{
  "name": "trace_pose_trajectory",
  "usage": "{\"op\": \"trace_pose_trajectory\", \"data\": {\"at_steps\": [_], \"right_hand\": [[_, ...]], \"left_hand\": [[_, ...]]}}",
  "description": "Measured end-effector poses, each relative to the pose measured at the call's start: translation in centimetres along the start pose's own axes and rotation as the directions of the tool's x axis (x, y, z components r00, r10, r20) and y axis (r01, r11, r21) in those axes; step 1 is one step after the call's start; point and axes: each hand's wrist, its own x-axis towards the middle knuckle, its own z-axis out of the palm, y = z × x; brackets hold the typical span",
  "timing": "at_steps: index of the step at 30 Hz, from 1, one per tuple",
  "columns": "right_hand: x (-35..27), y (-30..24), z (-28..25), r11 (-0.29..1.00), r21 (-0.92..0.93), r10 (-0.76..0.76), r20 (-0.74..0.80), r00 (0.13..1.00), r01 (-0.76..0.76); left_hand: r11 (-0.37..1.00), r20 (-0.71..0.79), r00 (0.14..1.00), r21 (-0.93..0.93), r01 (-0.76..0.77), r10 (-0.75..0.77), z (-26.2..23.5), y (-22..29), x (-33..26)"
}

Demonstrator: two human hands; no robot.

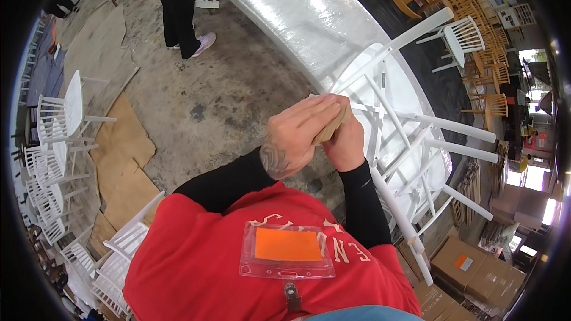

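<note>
In front of my chest, both hands meet around a tan, folded-looking piece [331, 129]; it may be sandpaper or cloth, but I cannot tell which. My left hand [292, 134] lies with its fingers pressed together across the piece. Curled round its other side is my right hand [350, 142]. Just beyond the hands, white chairs [410, 137] lie overturned with their legs pointing toward the right. They rest on a long table covered in shiny plastic wrap [297, 9]. The fingertips' exact grip is partly hidden.
White chairs [56, 119] stand in a row along the left, by brown paper [122, 137] on the concrete floor. A person in dark trousers [178, 15] stands beyond. Wooden chairs [470, 18] line the far right; cardboard boxes [479, 267] sit at the lower right.
</note>
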Motion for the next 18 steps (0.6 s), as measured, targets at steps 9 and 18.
{"op": "trace_pose_trajectory", "data": {"at_steps": [9, 18], "right_hand": [[0.9, 0.0, 0.2, 0.998, -0.014, 0.057, 0.018, 0.998, -0.057], [1.4, -0.1, -1.2, 0.974, 0.129, 0.163, 0.157, 0.974, -0.184]], "left_hand": [[0.998, 0.044, 0.997, 0.009, -0.066, 0.065, 0.4, -1.8, 0.8], [0.953, 0.22, 0.955, -0.182, 0.242, -0.2, -4.6, -2.4, -6.3]]}}
